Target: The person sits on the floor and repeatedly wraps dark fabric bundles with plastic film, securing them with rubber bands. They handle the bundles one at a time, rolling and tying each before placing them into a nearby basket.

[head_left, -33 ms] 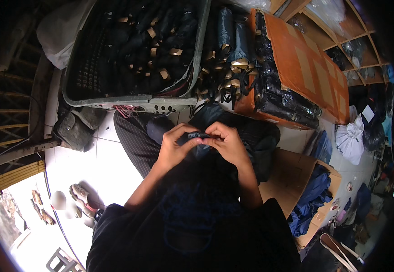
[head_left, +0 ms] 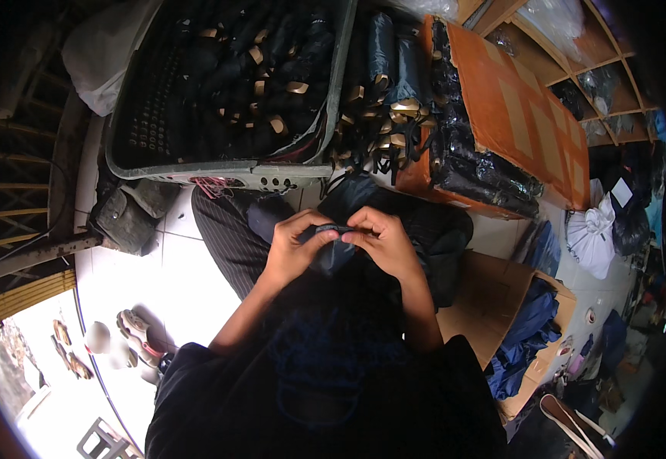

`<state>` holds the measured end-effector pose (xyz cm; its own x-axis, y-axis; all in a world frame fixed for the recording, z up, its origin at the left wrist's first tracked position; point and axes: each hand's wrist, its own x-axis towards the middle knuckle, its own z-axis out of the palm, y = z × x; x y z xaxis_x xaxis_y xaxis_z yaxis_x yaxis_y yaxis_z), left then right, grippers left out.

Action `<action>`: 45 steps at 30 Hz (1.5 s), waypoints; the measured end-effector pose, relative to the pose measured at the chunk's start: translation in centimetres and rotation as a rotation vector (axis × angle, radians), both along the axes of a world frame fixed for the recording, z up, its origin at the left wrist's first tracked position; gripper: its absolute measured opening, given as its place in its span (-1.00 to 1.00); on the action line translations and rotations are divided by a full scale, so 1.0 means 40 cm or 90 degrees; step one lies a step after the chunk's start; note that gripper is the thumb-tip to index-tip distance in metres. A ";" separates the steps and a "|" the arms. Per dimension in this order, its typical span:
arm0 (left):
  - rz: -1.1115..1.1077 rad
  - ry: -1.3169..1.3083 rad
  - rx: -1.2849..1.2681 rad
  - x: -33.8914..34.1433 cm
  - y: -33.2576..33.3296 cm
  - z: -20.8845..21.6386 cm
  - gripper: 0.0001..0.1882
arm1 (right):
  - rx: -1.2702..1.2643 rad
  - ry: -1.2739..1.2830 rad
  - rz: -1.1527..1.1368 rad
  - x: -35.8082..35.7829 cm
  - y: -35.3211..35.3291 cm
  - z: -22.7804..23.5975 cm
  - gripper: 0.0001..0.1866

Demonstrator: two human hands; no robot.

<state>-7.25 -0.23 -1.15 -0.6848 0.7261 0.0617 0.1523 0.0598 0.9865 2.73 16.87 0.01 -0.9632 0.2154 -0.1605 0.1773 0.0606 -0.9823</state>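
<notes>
Above my lap, my left hand (head_left: 296, 239) and my right hand (head_left: 383, 239) pinch a strip of dark cloth (head_left: 335, 228) between thumbs and fingertips. The thumb tips sit close together along its near edge. Bluish-grey cloth (head_left: 333, 258) hangs below the fingers, and more dark cloth (head_left: 352, 193) lies just beyond them on my lap. The kind of piece is not clear, as the fingers cover part of it.
Ahead stands a grey plastic crate (head_left: 226, 173) of dark folded umbrellas with tan ends. More wrapped umbrellas (head_left: 408, 73) lie beside an orange carton (head_left: 517, 115). At right, an open cardboard box (head_left: 477, 294) holds blue cloth (head_left: 528, 336). Shoes (head_left: 140, 336) sit on the left floor.
My thumb tips have drawn slightly apart, and the cloth strip between them shows a little flatter. Both hands otherwise keep their place.
</notes>
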 end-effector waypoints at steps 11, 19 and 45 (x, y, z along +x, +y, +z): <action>0.183 -0.014 0.114 0.030 0.005 -0.003 -0.76 | -0.058 0.022 -0.100 -0.002 -0.034 0.007 -0.84; 0.108 0.028 0.051 0.017 0.001 0.022 -0.91 | -0.238 0.042 -0.041 -0.014 -0.066 0.029 -0.82; 0.171 -0.054 -0.007 0.028 -0.016 0.050 -0.85 | 0.072 0.196 -0.219 -0.031 -0.089 0.019 -0.85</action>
